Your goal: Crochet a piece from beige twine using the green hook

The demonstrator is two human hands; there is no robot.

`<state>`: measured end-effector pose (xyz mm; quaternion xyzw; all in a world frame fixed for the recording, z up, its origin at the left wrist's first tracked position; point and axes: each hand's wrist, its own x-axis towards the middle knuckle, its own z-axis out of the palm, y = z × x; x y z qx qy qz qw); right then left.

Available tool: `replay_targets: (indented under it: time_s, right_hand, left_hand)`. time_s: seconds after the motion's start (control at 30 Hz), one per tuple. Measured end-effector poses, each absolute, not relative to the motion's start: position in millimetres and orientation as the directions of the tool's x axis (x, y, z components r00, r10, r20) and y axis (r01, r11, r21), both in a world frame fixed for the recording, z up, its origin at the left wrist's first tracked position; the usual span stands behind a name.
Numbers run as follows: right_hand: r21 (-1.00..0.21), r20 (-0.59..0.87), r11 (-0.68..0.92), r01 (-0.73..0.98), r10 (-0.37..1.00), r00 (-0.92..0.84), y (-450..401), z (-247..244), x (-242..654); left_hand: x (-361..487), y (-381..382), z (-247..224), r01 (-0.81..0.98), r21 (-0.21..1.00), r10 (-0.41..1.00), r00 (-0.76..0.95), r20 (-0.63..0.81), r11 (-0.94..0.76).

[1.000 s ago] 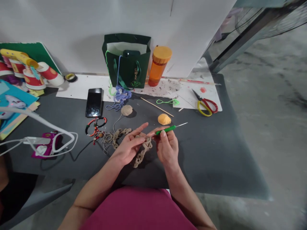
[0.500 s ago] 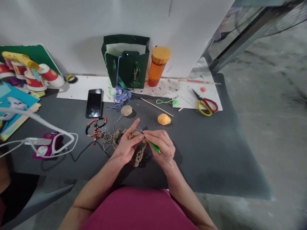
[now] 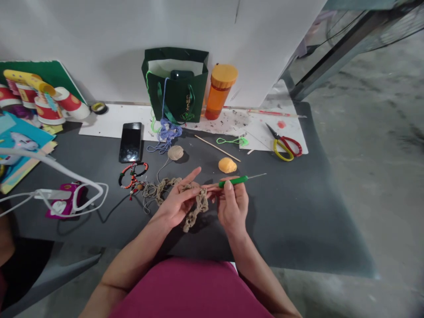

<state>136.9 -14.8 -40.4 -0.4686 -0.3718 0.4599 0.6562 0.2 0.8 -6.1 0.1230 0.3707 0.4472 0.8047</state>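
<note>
A fair length of beige crocheted strip (image 3: 197, 210) was already made, its openwork stitches hanging between the hands on the near side of the green paper bag (image 3: 180, 95). The work looked unfinished: a beige yarn ball (image 3: 175, 153) lay just in front of the bag with a strand trailing off it, and loose yarn (image 3: 149, 192) sat nearer the person, to the bag's left, waiting unworked. How many stitches were left could not be judged.

The left hand (image 3: 179, 201), in front of the bag, pinched the strip narrowly between thumb and fingers, its index finger stretched out toward the bag. The right hand (image 3: 233, 201), in front and to the right of the bag, gripped the green-handled hook (image 3: 233, 181), thumb pressed on the handle. One thin end of the hook pointed at the strip, the other away to the right; whether its tip sat in a loop was too small to tell. Both forearms reached in from the person's side, angled inward toward the bag.
</note>
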Motion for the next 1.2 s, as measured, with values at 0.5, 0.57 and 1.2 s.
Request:
replay_targets:
  time_s: [0.5,0.57,1.2]
  right_hand:
    - [-0.732,0.655,0.561,0.386,0.736,0.170,-16.5,-28.4,135.8]
    - [-0.809,0.567,0.475,0.347,0.788,0.242,-18.8,-29.5,135.0]
    - [-0.959,-0.055,0.031,-0.283,0.956,0.289,-9.6,-35.6,142.2]
  left_hand:
    - [7.2,-2.5,-10.1,-0.618,0.638,0.874,0.188,-0.448,0.459]
    - [6.5,-1.9,-8.6,-0.620,0.620,0.864,0.213,-0.456,0.480]
    - [1.8,-0.3,-3.8,-0.558,0.662,0.864,0.269,-0.425,0.500]
